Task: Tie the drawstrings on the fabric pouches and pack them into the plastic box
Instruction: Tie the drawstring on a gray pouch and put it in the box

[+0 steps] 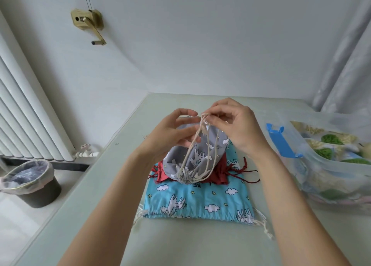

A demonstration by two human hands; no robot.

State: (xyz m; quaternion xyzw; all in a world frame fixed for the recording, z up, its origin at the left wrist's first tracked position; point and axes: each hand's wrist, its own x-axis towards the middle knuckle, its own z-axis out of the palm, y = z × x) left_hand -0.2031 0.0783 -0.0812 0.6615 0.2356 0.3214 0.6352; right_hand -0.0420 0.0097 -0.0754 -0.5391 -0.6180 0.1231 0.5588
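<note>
Single view, head-worn, wide-angle. Looks forward and down along both forearms onto the desk (124, 235), close in. Faces the white wall (200, 45) behind the desk's far edge; floor and radiator (26, 109) fall at left.

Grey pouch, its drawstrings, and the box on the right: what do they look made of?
Grey pouch: matte printed woven cloth, likely cotton; it creases and gathers softly. Drawstrings: off-white twisted cord, probably cotton. Box: translucent plastic, contents showing through, with a blue latch.
</note>
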